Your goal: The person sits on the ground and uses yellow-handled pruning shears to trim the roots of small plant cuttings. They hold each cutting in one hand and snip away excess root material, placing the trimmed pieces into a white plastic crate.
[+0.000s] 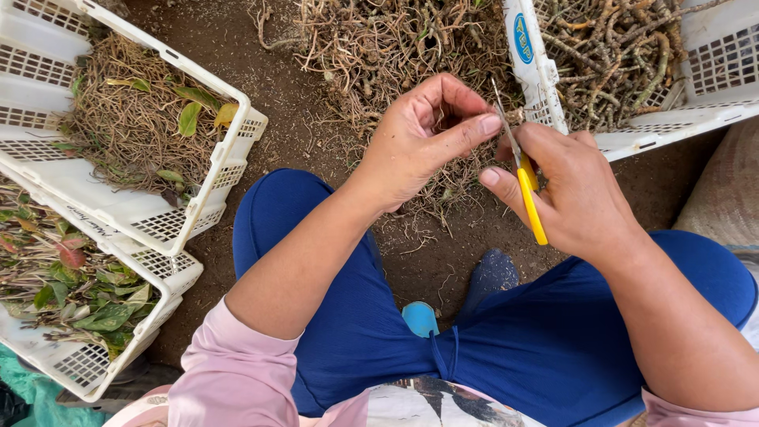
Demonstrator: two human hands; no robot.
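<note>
My left hand (pixel 419 146) is closed in a pinch, thumb against the fingers, on a thin piece of root that I can hardly see between them; my right hand (pixel 573 190) grips the yellow-handled scissors (pixel 526 178), and their blades point up and far, just beside my left thumb, so I judge that I am in the middle of one cut. In front of my knees, on the brown soil (pixel 269 95), lies the loose pile of tangled roots (pixel 379 47); it looks still big, so much work is left, I think. At the far right the white crate (pixel 704 79) holds thicker, bare root pieces; at the left the upper white crate (pixel 229 150) holds fine roots with some leaves, and the near-left crate (pixel 170 273) holds leafy stems. These crates are partly filled, so a good part seems already sorted; how much exactly, I cannot tell.
</note>
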